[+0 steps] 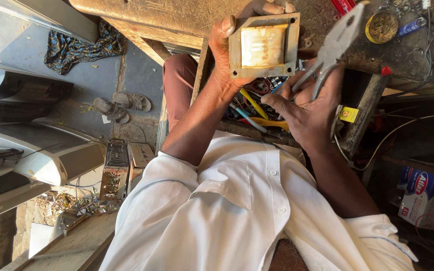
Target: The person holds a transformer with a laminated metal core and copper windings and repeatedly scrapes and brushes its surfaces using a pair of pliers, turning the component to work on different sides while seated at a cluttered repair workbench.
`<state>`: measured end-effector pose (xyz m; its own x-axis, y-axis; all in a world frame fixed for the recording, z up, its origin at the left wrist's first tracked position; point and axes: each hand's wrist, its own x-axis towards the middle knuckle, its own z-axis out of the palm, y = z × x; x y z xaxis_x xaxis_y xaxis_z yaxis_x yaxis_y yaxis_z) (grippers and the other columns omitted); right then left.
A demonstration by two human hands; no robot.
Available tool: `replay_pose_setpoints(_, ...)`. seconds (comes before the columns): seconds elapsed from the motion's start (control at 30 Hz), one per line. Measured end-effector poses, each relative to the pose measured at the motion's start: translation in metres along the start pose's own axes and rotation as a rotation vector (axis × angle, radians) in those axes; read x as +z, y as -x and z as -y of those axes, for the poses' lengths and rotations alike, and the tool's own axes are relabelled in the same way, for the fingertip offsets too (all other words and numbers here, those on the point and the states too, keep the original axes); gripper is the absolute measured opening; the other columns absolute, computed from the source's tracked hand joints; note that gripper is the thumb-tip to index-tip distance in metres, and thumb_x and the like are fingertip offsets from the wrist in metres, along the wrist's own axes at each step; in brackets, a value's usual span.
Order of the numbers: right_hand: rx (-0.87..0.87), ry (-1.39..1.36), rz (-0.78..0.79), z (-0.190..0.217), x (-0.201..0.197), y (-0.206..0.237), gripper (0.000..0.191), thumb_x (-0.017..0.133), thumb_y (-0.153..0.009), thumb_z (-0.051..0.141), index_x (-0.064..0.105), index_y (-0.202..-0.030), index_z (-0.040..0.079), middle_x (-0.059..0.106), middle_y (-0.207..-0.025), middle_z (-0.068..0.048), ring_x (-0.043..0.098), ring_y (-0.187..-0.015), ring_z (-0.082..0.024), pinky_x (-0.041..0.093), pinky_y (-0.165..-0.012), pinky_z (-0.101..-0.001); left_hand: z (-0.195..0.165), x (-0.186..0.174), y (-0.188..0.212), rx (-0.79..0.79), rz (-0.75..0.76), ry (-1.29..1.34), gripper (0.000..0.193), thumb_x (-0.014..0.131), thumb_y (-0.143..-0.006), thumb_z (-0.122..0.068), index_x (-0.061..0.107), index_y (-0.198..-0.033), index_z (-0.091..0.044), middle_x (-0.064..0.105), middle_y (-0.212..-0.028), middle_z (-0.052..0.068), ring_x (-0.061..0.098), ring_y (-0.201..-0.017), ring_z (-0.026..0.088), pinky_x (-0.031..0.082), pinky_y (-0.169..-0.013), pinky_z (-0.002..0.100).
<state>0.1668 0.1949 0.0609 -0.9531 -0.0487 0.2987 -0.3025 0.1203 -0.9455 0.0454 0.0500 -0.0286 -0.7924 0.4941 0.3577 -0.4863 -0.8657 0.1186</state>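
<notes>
My left hand [220, 57] is shut on a small transformer [263, 46], a grey metal frame around a tan taped winding, and holds it up in front of the worn workbench [177, 17]. My right hand [310, 108] grips the handles of grey pliers [335, 47], whose jaws point up beside the transformer's right edge without touching it. Below both hands lies an open drawer [254, 108] with several yellow and blue tool handles and wires. My white shirt fills the lower frame.
A round tin [382, 26], wires and small parts crowd the bench at top right. On the floor to the left are a pair of sandals [121, 105], a patterned cloth [81, 47], an open electronics chassis [116, 170] and grey appliance casings. A cardboard box [428, 198] sits at lower right.
</notes>
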Motion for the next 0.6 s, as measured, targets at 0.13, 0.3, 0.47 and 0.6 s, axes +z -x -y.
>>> replay_pose_setpoints(0.13, 0.221, -0.28, -0.044, 0.002, 0.001, -0.007, 0.07, 0.078, -0.096, 0.004, 0.031, -0.147, 0.004, 0.062, -0.111, -0.011, 0.063, -0.081, -0.013, 0.054, -0.059, -0.0273, -0.004, 0.003, -0.005, -0.024, 0.066, -0.131, 0.069, 0.068, -0.081, -0.046, 0.056, -0.126, 0.005, 0.057, -0.129, 0.022, 0.066, -0.118, 0.038, 0.058, -0.104, 0.059)
replay_pose_setpoints(0.3, 0.294, -0.375, 0.003, 0.005, -0.005, -0.016, 0.065, 0.08, -0.094, -0.004, 0.037, -0.143, 0.002, 0.064, -0.117, -0.014, 0.067, -0.092, -0.018, 0.056, -0.059, -0.0301, -0.006, 0.008, -0.011, -0.045, 0.075, -0.277, 0.071, 0.071, -0.078, -0.045, 0.064, -0.119, 0.012, 0.06, -0.124, 0.029, 0.066, -0.113, 0.038, 0.056, -0.104, 0.049)
replay_pose_setpoints(0.47, 0.307, -0.402, -0.056, 0.007, -0.004, -0.018, 0.063, 0.08, -0.091, -0.009, 0.037, -0.135, 0.003, 0.063, -0.121, -0.014, 0.071, -0.102, -0.023, 0.059, -0.063, -0.034, -0.013, 0.026, -0.015, 0.017, 0.072, -0.471, 0.069, 0.069, -0.08, -0.046, 0.066, -0.122, 0.009, 0.059, -0.129, 0.019, 0.063, -0.118, 0.029, 0.054, -0.106, 0.04)
replay_pose_setpoints(0.6, 0.265, -0.517, -0.153, -0.002, 0.0, -0.018, 0.063, 0.076, -0.094, -0.012, 0.035, -0.141, 0.003, 0.063, -0.121, -0.018, 0.071, -0.104, -0.026, 0.064, -0.078, -0.0383, -0.022, 0.043, -0.022, -0.007, 0.041, -0.665, 0.074, 0.069, -0.089, -0.048, 0.059, -0.142, 0.002, 0.065, -0.125, 0.015, 0.063, -0.113, 0.025, 0.052, -0.101, 0.032)
